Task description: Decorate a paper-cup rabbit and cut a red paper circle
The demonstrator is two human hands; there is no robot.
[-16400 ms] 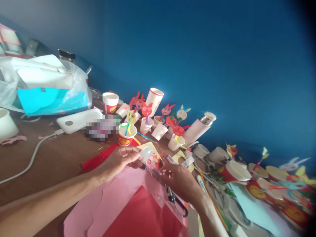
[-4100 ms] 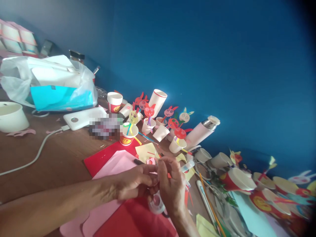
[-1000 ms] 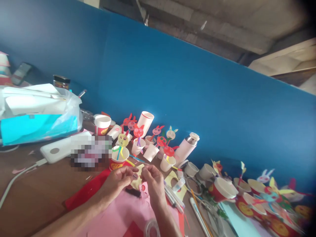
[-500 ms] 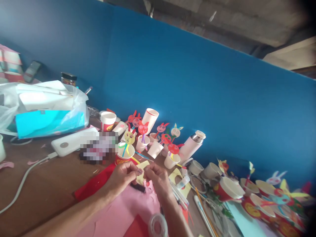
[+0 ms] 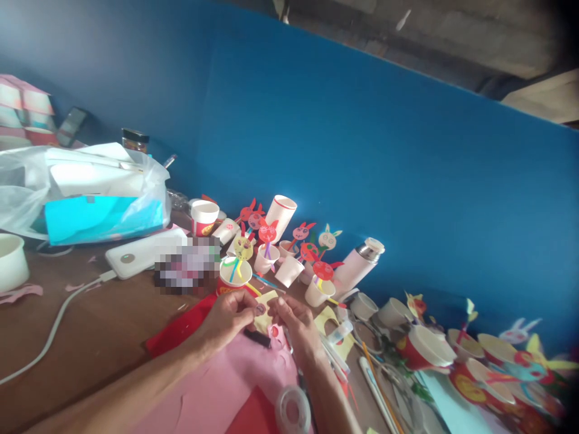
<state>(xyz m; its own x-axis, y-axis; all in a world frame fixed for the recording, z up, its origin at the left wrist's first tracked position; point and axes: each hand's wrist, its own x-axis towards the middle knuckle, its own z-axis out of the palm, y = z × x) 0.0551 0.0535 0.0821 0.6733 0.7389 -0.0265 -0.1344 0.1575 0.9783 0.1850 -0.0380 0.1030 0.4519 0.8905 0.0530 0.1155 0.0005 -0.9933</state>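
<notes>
My left hand [image 5: 236,310] is closed in a pinch on a small round paper piece [image 5: 260,308] with dark marks drawn on it. Close beside it, my right hand [image 5: 292,316] has thumb and fingers pressed together; whatever is between them is too small to make out. A pale yellow paper [image 5: 266,323] shows between and behind the fingertips, and I cannot tell if it is touched. Below the hands lie pink paper [image 5: 226,380], a dark object [image 5: 257,337] and a pink scrap with a red spot [image 5: 277,333]. Red paper [image 5: 181,331] sticks out on the left.
Several paper cups hold paper animal heads on sticks, such as a yellow one [image 5: 243,248]. A pink flask [image 5: 359,265] leans behind them. A tape roll [image 5: 293,410] sits at the front. Left are a power bank [image 5: 145,252] with cable and a plastic bag [image 5: 154,181].
The view has turned slightly left, so everything sits a little further right. Both hands stay close together in the same pinch, with the fingertips shifted slightly.
</notes>
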